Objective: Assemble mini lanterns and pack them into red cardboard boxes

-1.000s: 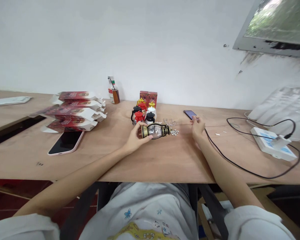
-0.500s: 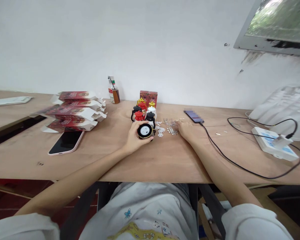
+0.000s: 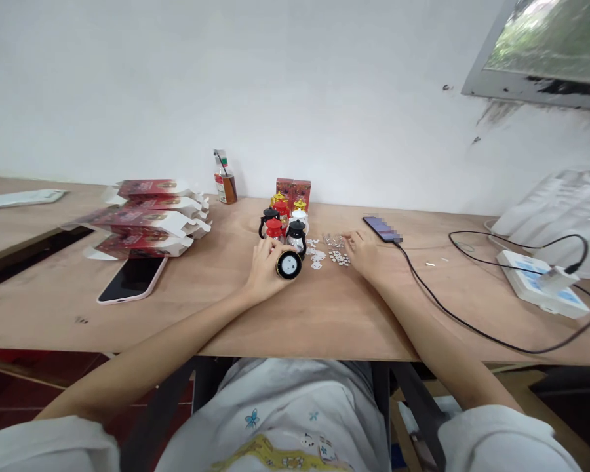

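Observation:
My left hand (image 3: 264, 267) is wrapped round a small gold and black toy lantern (image 3: 288, 265), its round base turned toward me. Just behind it stand several little lanterns (image 3: 281, 220) in red, black, white and gold. My right hand (image 3: 362, 252) rests on the wooden table (image 3: 324, 314) with its fingertips at a scatter of small button cells (image 3: 338, 258); what the fingers pinch, if anything, is too small to see. Small white tabs (image 3: 316, 259) lie between the two hands.
A pink-cased phone (image 3: 132, 279) lies left, by a stack of flat red boxes (image 3: 147, 217). A bottle (image 3: 224, 178) and a red box (image 3: 293, 190) stand at the wall. A dark phone (image 3: 382, 229) with a black cable (image 3: 472, 321) runs to a power strip (image 3: 541, 283) at right.
The left hand turned the lantern from lying sideways to base toward me. The right hand moved left from the dark phone to the button cells.

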A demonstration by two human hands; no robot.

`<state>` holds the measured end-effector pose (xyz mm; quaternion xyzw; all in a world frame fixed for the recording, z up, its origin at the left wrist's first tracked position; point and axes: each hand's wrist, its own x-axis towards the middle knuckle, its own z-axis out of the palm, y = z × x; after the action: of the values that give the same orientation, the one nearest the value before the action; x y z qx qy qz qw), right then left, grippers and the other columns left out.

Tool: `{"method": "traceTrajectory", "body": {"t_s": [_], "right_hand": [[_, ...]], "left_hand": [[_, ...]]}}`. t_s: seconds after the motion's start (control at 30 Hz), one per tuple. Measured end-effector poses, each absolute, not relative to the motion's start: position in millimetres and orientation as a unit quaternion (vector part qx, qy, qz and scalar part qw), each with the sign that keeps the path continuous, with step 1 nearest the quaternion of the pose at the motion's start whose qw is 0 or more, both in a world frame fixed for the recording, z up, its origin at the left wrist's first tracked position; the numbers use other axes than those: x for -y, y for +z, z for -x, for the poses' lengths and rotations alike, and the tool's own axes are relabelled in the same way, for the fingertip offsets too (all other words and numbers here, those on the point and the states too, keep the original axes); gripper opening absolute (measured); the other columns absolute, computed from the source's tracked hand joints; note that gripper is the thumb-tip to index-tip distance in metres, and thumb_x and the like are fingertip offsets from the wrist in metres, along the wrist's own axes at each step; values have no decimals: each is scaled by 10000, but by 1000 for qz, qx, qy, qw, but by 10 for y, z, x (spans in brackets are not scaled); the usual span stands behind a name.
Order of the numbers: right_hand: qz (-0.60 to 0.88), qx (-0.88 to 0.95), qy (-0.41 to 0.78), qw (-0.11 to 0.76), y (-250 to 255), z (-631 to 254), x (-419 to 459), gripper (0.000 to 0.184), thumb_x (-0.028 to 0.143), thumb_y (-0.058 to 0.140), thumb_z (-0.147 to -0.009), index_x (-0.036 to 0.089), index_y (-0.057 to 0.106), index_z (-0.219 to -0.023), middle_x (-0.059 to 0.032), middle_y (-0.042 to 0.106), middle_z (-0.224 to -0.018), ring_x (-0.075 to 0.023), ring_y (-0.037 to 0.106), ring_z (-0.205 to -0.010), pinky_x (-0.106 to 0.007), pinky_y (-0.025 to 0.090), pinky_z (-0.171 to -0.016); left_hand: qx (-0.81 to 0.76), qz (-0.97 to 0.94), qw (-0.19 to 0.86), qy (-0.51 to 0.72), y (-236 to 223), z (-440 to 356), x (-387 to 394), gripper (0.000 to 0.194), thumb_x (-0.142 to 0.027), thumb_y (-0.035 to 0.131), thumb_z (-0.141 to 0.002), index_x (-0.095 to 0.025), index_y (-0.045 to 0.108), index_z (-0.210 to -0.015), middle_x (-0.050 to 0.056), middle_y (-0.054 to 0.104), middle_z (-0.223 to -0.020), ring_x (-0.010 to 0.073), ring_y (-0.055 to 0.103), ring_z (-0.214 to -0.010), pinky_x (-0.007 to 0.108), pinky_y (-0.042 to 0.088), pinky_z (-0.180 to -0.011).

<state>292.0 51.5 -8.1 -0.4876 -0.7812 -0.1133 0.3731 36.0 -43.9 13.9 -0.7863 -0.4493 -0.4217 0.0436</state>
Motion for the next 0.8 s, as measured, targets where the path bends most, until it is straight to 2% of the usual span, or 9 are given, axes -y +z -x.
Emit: {"method": "traceTrajectory", "body": {"t_s": [0.17,0.3,0.6,0.8], "right_hand": [[314,830,-106,449,30,-2537,-97,197,328,492,-910,220,641,-841,-54,668,-838,-203,577,-839,-371,372,-831],[198,872,-105,435,47,-2237,205,150,326,548,-889,229,649,-834,-40,680,-847,-183,574,-811,-354,371,-758],[206,888,-54,407,-52,-2166,254,202,296,470,-930,210,612,-815,-42,670,-829,-183,534,-803,-345,375,-761],[203,895,-109,383,-32,-2140,239,236,274,417,-945,190,564,-781,-65,657,-806,-194,523,-773,-348,378,-746]], "left_hand": [[422,827,42,-369,92,-357,414,334,-192,600,-715,-206,527,-1041,60,610,-1074,227,533,-1038,367,287,-881],[419,838,28,-349,60,-353,382,285,-276,584,-754,-209,521,-1023,51,652,-1037,225,570,-992,386,262,-913],[400,863,29,-306,20,-352,354,257,-276,552,-782,-211,532,-1030,53,654,-1014,217,576,-944,357,305,-863],[400,865,34,-303,43,-351,354,266,-289,539,-787,-191,537,-1034,66,646,-990,229,577,-919,358,319,-832]]}}
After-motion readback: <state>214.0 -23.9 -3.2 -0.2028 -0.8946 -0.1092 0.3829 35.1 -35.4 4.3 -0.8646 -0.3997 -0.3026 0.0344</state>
